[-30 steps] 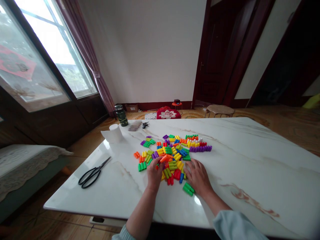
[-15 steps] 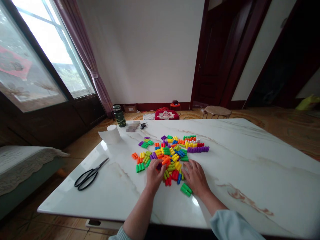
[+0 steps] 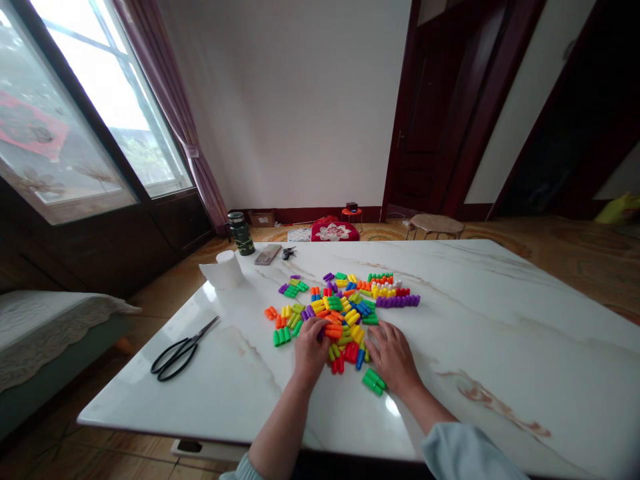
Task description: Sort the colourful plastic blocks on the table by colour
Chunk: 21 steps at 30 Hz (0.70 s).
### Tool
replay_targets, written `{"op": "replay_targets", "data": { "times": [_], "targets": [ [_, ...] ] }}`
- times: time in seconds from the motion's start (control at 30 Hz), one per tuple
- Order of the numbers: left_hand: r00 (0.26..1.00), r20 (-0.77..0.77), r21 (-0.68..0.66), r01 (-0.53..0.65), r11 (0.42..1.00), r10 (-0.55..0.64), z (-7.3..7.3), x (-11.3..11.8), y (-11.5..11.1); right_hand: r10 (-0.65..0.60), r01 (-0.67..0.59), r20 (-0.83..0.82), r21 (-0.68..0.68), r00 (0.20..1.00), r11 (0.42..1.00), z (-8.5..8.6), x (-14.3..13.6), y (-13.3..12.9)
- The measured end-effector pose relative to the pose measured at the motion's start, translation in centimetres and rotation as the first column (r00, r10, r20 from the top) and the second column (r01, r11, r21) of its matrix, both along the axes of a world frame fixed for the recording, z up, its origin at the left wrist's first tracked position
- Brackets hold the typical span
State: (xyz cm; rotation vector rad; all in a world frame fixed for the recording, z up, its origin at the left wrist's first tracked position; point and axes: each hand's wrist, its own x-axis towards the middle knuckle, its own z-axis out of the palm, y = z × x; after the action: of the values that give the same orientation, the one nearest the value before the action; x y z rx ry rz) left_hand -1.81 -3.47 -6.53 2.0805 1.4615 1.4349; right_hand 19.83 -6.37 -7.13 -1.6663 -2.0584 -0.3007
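A loose heap of colourful plastic building blocks [image 3: 353, 317], shaped like joined bullet-like pegs, lies mid-table. At the heap's near left side, my left hand [image 3: 311, 350] is closed, thumb and fingers pinching an orange block [image 3: 334, 331]; its fingertips are partly hidden. My right hand [image 3: 393, 357] rests at the heap's right edge, fingers apart and holding nothing. Close to it are a blue block [image 3: 360, 360] and a green block [image 3: 374, 381], the latter apart from the heap. Red blocks [image 3: 351, 352] lie between the two hands.
Rows of standing blocks, the front one purple [image 3: 398, 301], are at the heap's far right. Black-handled scissors [image 3: 176, 357] lie at left. Behind them stand a paper roll [image 3: 229, 270] and a camouflage bottle [image 3: 241, 235], near a phone [image 3: 268, 255] and keys [image 3: 288, 253].
My left hand has turned slightly, and the orange block in its fingers now shows its broader side. The right hand stays almost where it was. The whole view has shifted a little.
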Motion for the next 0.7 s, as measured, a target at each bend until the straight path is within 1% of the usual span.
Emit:
{"op": "replay_targets", "data": {
  "times": [0.13,0.3,0.7],
  "targets": [
    [1.0,-0.007,-0.031,0.007,0.999,-0.007,-0.19,-0.04,0.1,-0.006,0.006,0.002,-0.006,1.0,1.0,0.01,-0.01,-0.01],
    [1.0,0.008,-0.036,0.015,0.999,-0.014,-0.37,-0.1,0.23,-0.013,0.013,0.003,-0.023,1.0,1.0,0.09,-0.02,-0.02],
    [1.0,0.003,-0.065,0.015,0.998,-0.015,-0.25,-0.14,0.15,0.001,-0.002,-0.009,-0.014,1.0,1.0,0.05,0.03,0.01]
  ]
}}
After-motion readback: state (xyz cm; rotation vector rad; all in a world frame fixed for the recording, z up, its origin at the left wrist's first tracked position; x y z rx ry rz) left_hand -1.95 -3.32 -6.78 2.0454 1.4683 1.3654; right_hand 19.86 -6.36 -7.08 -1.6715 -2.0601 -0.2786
